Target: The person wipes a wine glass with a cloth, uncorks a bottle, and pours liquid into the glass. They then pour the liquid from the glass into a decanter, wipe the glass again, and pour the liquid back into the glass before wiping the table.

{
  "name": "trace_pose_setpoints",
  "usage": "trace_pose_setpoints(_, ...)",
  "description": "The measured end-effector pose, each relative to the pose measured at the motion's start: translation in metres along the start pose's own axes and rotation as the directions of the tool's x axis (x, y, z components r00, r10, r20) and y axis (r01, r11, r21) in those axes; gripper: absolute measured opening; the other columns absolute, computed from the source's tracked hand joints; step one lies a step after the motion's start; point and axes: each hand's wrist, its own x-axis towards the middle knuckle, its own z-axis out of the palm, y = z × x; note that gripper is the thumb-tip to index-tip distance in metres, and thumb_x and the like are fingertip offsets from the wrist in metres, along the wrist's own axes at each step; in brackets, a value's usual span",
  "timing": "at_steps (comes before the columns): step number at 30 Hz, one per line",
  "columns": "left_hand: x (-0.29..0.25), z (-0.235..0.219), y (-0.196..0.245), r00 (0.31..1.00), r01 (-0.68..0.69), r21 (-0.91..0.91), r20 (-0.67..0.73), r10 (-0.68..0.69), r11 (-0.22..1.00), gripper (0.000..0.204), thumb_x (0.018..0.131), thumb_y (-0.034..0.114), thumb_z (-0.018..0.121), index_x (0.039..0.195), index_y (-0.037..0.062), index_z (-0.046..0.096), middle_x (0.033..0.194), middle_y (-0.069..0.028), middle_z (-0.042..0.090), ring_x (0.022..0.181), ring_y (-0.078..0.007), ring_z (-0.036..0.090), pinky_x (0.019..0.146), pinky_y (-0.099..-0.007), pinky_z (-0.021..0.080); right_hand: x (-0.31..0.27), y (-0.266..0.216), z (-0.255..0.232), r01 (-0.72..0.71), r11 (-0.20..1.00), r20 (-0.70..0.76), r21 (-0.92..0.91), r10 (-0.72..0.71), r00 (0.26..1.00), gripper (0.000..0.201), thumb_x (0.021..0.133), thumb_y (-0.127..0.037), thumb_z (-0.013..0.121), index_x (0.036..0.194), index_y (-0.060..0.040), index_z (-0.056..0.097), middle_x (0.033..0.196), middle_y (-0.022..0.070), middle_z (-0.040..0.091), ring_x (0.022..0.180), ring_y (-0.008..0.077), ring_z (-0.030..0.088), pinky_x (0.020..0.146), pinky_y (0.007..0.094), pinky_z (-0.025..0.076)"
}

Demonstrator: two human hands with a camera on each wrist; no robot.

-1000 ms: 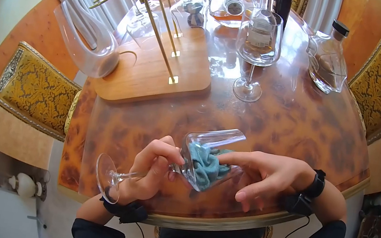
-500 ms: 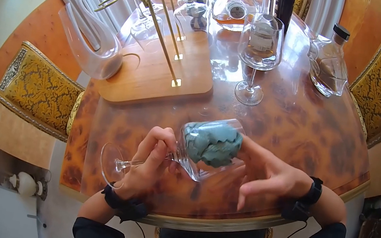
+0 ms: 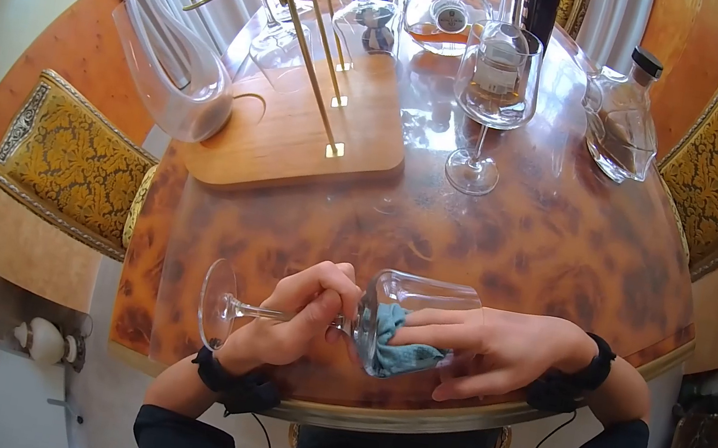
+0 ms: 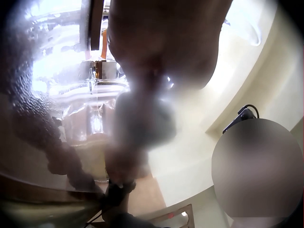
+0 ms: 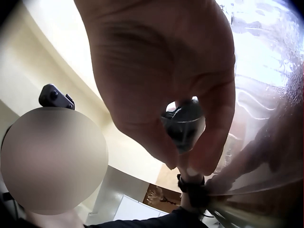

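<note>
A wine glass (image 3: 373, 307) lies sideways in front of the person, its foot to the left and its bowl to the right. The left hand (image 3: 303, 314) grips the stem close under the bowl, fingers curled round it. A blue-green cloth (image 3: 402, 353) is bunched inside the bowl. From the mouth side, the right hand (image 3: 500, 347) reaches into the bowl, its fairly straight fingers pressing the cloth and its thumb outside near the rim. In the right wrist view, the bowl with the cloth shows between thumb and fingers. The left wrist view is blurred around the glass.
Beyond the hands stands another wine glass (image 3: 472, 172). A wooden stand (image 3: 294, 156) with brass hooks is at the back left, beside a curved decanter (image 3: 198, 107). Bottles (image 3: 450, 21) stand at the back, and a stoppered glass decanter (image 3: 622, 126) at the right.
Half a second ago the cloth filled the bowl; now it sits lower and the right fingers reach further in. The glass has come down closer to the body and turned more level.
</note>
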Motion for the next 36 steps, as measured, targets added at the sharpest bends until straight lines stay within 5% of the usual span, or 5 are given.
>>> trace_pose_setpoints(8, 0.003, -0.009, 0.004, 0.973, 0.140, -0.074, -0.172, -0.151, 0.987, 0.020, 0.109, 0.024, 0.048, 0.110, 0.0044, 0.053, 0.084, -0.0020, 0.052, 0.056, -0.0039, 0.046, 0.050, -0.0198, 0.044, 0.004, -0.020, 0.002, -0.337, 0.900, 0.035, -0.277, 0.359, 0.933, 0.057, 0.086, -0.012, 0.071, 0.141, -0.0166, 0.054, 0.142, 0.0149, 0.049, 0.109, 0.0379, 0.063, 0.082, 0.0439, 0.057)
trace_pose_setpoints(15, 0.006, -0.019, 0.001, 0.971, 0.076, -0.316, -0.190, -0.142, 0.946, 0.026, 0.108, 0.025, 0.049, 0.124, 0.0056, 0.046, 0.079, -0.0010, 0.050, 0.053, -0.0036, 0.042, 0.051, -0.0324, 0.061, -0.002, 0.008, 0.006, -0.166, 0.788, -0.253, -0.593, 0.013, 0.967, 0.043, 0.078, -0.009, 0.073, 0.120, -0.0135, 0.065, 0.126, 0.0098, 0.059, 0.098, 0.0324, 0.066, 0.078, 0.0408, 0.057)
trace_pose_setpoints(23, 0.008, -0.045, 0.010, 0.919, -0.059, -0.195, -0.393, -0.023, 0.979, 0.022, 0.108, 0.023, 0.046, 0.124, 0.0079, 0.047, 0.068, 0.0006, 0.044, 0.051, -0.0043, 0.037, 0.045, -0.0272, 0.056, -0.010, 0.006, -0.028, -0.413, 0.730, -0.498, -0.544, 0.116, 0.860, 0.020, 0.071, -0.012, 0.075, 0.083, -0.0031, 0.062, 0.078, 0.0123, 0.056, 0.074, 0.0348, 0.060, 0.065, 0.0431, 0.049)
trace_pose_setpoints(28, 0.011, -0.044, 0.016, 0.911, -0.175, -0.232, -0.408, 0.068, 0.957, 0.015, 0.110, 0.021, 0.043, 0.119, 0.0101, 0.049, 0.072, 0.0038, 0.037, 0.052, -0.0025, 0.032, 0.041, -0.0166, 0.038, -0.013, 0.008, -0.035, -0.562, 0.704, -0.660, -0.435, 0.175, 0.730, 0.018, 0.074, -0.008, 0.073, 0.084, 0.0001, 0.061, 0.080, 0.0139, 0.056, 0.073, 0.0323, 0.060, 0.064, 0.0388, 0.047)
trace_pose_setpoints(36, 0.005, -0.049, 0.018, 0.927, -0.098, -0.212, -0.376, 0.011, 0.972, 0.020, 0.109, 0.026, 0.045, 0.122, 0.0117, 0.047, 0.080, -0.0035, 0.055, 0.053, -0.0049, 0.040, 0.048, -0.0269, 0.057, -0.013, 0.011, -0.031, -0.294, 0.953, -0.778, -0.074, 0.129, 0.615, 0.018, 0.096, -0.010, 0.062, 0.105, 0.0055, 0.065, 0.109, 0.0130, 0.064, 0.092, 0.0188, 0.063, 0.080, 0.0284, 0.049)
